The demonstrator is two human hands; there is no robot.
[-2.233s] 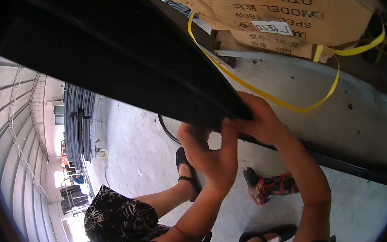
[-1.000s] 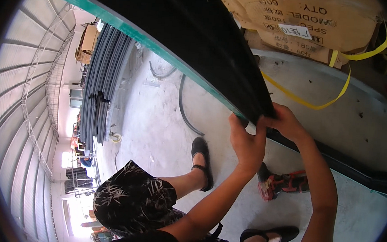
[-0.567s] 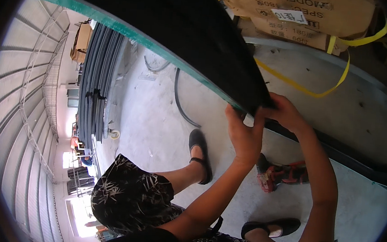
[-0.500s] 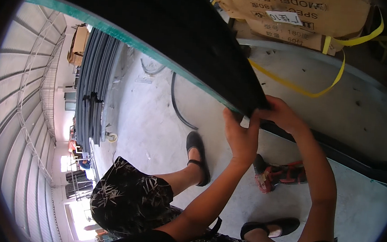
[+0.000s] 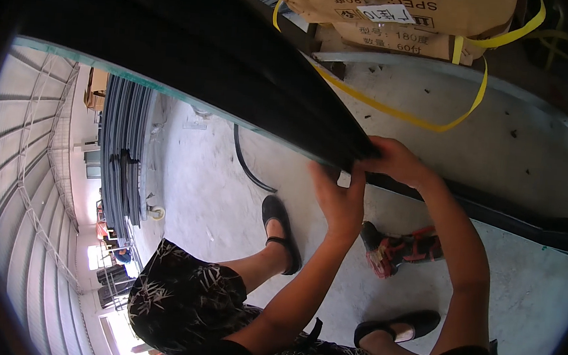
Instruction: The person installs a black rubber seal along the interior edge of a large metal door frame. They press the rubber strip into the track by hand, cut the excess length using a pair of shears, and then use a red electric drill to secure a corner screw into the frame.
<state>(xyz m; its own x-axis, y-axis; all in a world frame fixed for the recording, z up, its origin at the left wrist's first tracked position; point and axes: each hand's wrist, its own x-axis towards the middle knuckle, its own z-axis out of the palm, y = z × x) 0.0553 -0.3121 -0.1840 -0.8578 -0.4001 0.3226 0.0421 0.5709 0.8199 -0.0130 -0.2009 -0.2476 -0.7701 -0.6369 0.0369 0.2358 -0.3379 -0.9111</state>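
Observation:
A long black bar (image 5: pixel 192 70), like a frame profile, slants from the upper left down to my hands, with a pale green strip (image 5: pixel 115 71) along its lower edge. My left hand (image 5: pixel 339 198) is closed on the bar's lower edge, thumb and fingers to either side of it. Right beside it, my right hand (image 5: pixel 399 161) grips the bar from the other side, fingers bent, their tips partly hidden. Beyond my hands a black length (image 5: pixel 495 211) runs on to the right. Whether a small piece sits between my fingers is hidden.
A red and black cordless drill (image 5: pixel 402 247) lies on the floor between my feet. Cardboard boxes (image 5: pixel 428 42) with loose yellow strapping (image 5: pixel 428 125) stand at the top. Stacked dark profiles (image 5: pixel 122 151) are at left. A black strip (image 5: pixel 245 161) curves over the floor.
The bar, floor and boxes have shifted left in the picture, with the bar now lying a little flatter. Both hands keep their hold at nearly the same spot on it.

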